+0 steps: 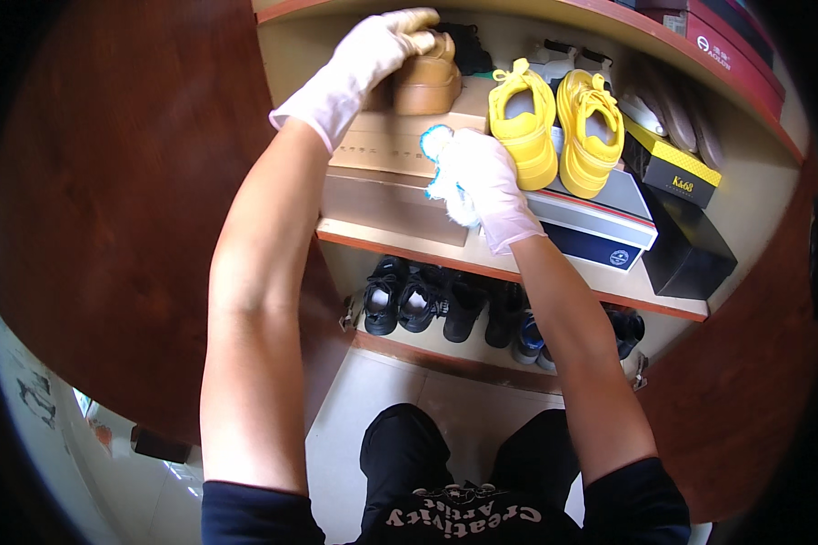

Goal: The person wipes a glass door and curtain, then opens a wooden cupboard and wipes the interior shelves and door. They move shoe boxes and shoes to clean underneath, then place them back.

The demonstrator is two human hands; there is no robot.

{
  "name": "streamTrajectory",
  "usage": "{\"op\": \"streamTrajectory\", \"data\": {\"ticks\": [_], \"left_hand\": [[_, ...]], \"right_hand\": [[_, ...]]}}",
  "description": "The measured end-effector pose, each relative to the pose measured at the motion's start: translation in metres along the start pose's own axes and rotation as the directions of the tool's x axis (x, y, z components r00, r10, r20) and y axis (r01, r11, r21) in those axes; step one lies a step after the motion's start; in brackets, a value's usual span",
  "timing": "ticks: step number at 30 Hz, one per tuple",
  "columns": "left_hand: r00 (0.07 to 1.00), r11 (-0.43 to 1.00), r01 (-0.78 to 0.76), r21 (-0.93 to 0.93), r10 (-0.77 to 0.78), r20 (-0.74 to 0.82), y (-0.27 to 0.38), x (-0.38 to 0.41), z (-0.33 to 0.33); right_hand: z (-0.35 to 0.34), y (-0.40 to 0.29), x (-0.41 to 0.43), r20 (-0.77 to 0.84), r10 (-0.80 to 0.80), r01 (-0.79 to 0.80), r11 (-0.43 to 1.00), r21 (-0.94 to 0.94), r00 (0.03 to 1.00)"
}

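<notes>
My left hand (385, 51), in a thin white glove, is at the upper left of the cabinet, its fingers at the top of a tan shoe (426, 85); whether they grip it cannot be told. The shoe stands on cardboard shoeboxes (382, 146). In my right hand (484, 170), gloved too, is a crumpled white cloth with blue edging (437, 143), held in front of the boxes. Just right of that hand, a pair of yellow sneakers (526, 136) stands on a grey and navy shoebox (589, 218), heels towards me.
Black shoes (382, 300) line the lower shelf. A black box (688, 245) and a yellow and black box (682, 170) stand at the right. Red boxes (729, 48) lie on the shelf above. Wooden cabinet doors (143, 204) stand open at both sides.
</notes>
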State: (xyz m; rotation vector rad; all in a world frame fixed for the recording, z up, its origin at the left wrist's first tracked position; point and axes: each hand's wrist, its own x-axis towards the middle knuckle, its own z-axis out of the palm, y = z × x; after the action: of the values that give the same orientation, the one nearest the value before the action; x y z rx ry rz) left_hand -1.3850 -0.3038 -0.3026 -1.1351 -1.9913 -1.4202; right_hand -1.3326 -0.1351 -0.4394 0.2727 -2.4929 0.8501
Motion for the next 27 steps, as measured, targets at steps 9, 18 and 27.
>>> {"op": "streamTrajectory", "data": {"ticks": [9, 18, 27], "left_hand": [[0.792, 0.976, 0.176, -0.129, -0.218, -0.57, -0.087, -0.203, -0.036], [0.951, 0.892, 0.202, 0.404, -0.08, -0.298, -0.164, -0.274, 0.063], [0.979, 0.651, 0.194, 0.734, -0.082, -0.186, -0.172, -0.27, 0.064]], "right_hand": [[0.021, -0.007, -0.025, -0.035, 0.166, -0.162, 0.983, 0.081, 0.986], [0.057, 0.037, -0.012, -0.169, -0.496, 0.373, 0.801, -0.468, 0.852], [0.072, -0.009, -0.005, -0.008, -0.668, 0.624, 0.699, -0.349, 0.744]]}}
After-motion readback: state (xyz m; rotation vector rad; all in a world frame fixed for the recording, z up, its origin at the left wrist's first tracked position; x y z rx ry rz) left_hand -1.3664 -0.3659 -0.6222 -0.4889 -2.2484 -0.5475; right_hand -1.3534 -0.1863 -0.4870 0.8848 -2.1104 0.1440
